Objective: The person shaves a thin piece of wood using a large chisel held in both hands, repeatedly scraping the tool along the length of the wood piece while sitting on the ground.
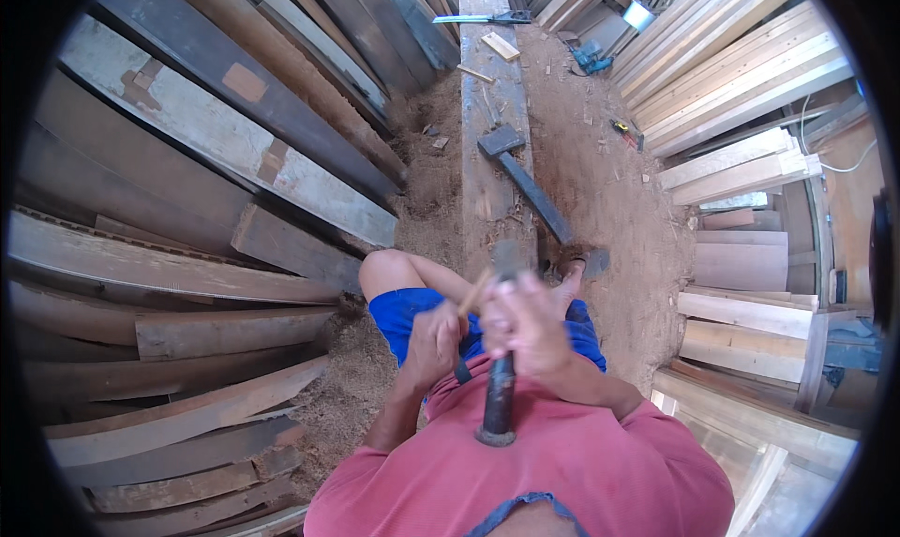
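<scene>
My right hand (530, 326), smeared by motion, is wrapped round a chisel with a thick dark handle (500, 396). The handle's butt points at my chest, and a blurred grey blade shows beyond my fist. Close beside it, my left hand (436, 338) is closed on a thin wooden stick (475, 291), whose upper end sticks out toward the chisel. In front of me a mallet (502, 141) lies on the long plank bench (478, 96), its dark handle slanting off the bench's right edge.
A handsaw (483, 18) and a small wood block (500, 46) rest at the bench's far end. On the sawdust-strewn floor at right are a teal power tool (591, 59) and a yellow-and-black tool (626, 134). Stacked boards (244, 134) line the left; pale timber (750, 68) lines the right.
</scene>
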A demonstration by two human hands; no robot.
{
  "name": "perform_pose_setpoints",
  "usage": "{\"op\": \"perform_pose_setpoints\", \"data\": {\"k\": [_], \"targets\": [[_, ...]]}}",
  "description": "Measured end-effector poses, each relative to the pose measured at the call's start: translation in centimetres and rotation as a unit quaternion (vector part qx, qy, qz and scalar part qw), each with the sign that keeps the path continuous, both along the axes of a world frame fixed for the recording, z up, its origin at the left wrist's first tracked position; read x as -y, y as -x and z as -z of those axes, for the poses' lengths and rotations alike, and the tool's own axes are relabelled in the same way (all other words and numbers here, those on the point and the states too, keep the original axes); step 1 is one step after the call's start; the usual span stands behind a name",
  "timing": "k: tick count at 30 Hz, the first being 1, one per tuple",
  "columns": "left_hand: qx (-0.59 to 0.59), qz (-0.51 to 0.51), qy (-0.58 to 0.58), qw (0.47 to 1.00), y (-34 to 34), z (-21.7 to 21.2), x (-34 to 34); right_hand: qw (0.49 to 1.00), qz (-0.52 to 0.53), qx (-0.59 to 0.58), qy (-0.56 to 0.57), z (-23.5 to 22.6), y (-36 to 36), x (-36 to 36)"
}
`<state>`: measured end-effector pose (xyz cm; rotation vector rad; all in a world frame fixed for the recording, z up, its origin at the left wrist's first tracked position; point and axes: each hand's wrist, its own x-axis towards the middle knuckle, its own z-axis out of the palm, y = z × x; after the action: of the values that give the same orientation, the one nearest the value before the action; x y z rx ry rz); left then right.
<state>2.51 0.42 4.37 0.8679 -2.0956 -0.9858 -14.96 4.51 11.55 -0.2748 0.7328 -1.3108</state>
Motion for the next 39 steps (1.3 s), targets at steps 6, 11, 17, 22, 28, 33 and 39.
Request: {"op": "perform_pose_setpoints", "data": {"k": [6, 11, 17, 22, 28, 33, 39], "targets": [[-0.231, -0.056, -0.473, 0.849, -0.6, 2.7, -4.6, 0.978, 0.026, -0.202, 0.040, -0.3, 5.4, 1.6], [-0.388, 0.060, -0.600, 0.697, 3.0, 0.4, -0.8, 0.965, -0.080, -0.245, 0.054, 1.7, 4.3, 3.5], [-0.350, 0.045, -0.597, 0.721, 4.3, 0.5, -0.5, 0.937, -0.007, -0.340, 0.075, 3.2, 4.6, 4.0], [-0.337, 0.016, -0.585, 0.737, 4.7, 1.8, 0.1, 0.976, 0.026, -0.215, 0.018, 4.1, 3.8, 3.9], [-0.332, -0.107, -0.488, 0.800, 5.0, 2.7, 3.7, 0.998, -0.008, 0.044, -0.035, 3.5, -0.3, 3.1], [-0.278, -0.091, -0.401, 0.868, 3.8, 0.9, 4.8, 0.993, -0.096, 0.055, -0.046, 2.2, -2.2, 1.6], [-0.051, -0.044, -0.067, 0.995, 1.7, -0.1, 2.1, 0.999, -0.035, -0.002, -0.005, -0.4, -0.9, -0.1]]}}
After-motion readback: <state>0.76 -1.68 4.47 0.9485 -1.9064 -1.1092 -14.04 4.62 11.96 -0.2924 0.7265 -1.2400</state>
